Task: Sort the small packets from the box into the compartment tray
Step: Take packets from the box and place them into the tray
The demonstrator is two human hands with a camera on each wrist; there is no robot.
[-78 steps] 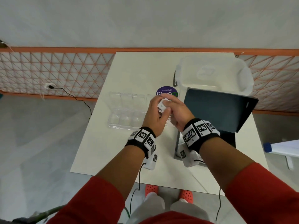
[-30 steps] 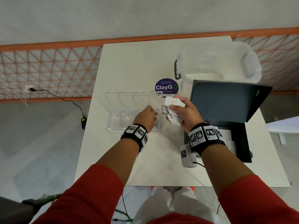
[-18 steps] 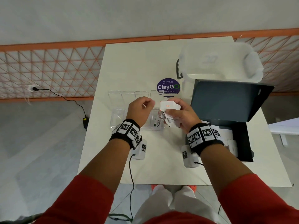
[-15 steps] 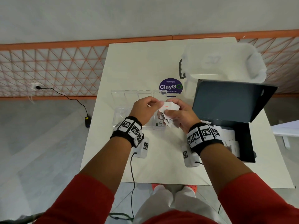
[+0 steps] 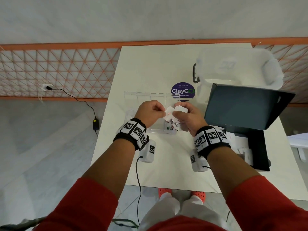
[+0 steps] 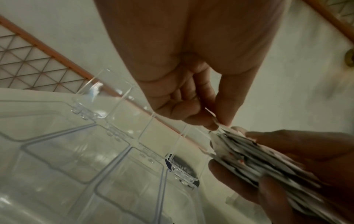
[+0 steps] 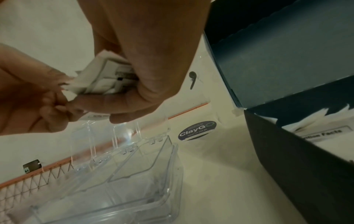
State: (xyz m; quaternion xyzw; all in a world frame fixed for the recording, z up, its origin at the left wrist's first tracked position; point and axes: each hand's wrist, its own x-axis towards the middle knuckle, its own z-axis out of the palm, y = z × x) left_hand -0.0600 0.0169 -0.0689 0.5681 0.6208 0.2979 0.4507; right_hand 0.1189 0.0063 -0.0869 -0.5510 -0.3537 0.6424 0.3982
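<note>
My right hand (image 5: 182,114) grips a stack of small white packets (image 5: 180,109) above the right end of the clear compartment tray (image 5: 143,97). My left hand (image 5: 156,110) pinches the edge of one white packet (image 5: 168,112) with red print at the top of that stack. The left wrist view shows thumb and forefinger of the left hand (image 6: 220,124) nipping a packet corner off the stack of packets (image 6: 258,160). One packet (image 5: 170,127) lies in the tray's right near compartment. The dark box (image 5: 250,142) stands open at right with more packets (image 5: 240,144) inside.
A translucent lidded storage bin (image 5: 238,67) sits at the far right of the white table (image 5: 150,67). A round purple ClayGo sticker (image 5: 182,91) lies behind the tray. The tray's clear lid (image 7: 118,133) stands upright. The box lid (image 5: 246,104) leans up beside my right hand.
My left hand left the tray's near compartments, rose to the stack in my right hand and took hold of the top packet. The right hand stayed put with its stack.
</note>
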